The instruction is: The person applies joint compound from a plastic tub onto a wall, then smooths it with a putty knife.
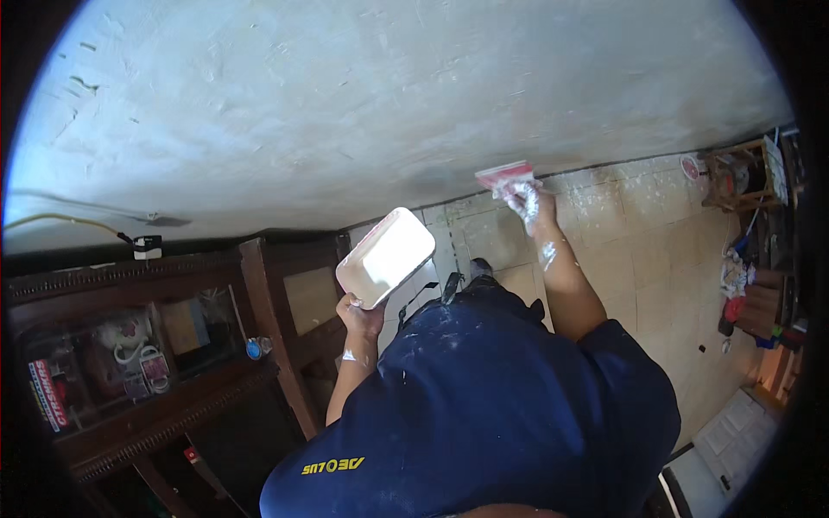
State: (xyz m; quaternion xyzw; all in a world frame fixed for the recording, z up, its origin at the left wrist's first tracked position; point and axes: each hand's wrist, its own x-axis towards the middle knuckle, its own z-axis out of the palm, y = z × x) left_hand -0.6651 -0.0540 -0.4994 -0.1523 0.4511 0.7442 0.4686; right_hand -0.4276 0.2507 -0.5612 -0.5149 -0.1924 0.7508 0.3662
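My left hand grips the near end of a rectangular tub that holds white paste and is tilted a little. In my right hand, smeared with white paste, is a wide scraper with a pinkish-red blade. The blade is close to the lower part of a pale plastered wall; whether it touches the wall I cannot tell. White smears mark both my forearms.
A dark wooden cabinet with glass panes stands at the left, with cups inside. Above it a cable runs to a socket. White spatters dot the tiled floor. A wooden stool and clutter line the right side.
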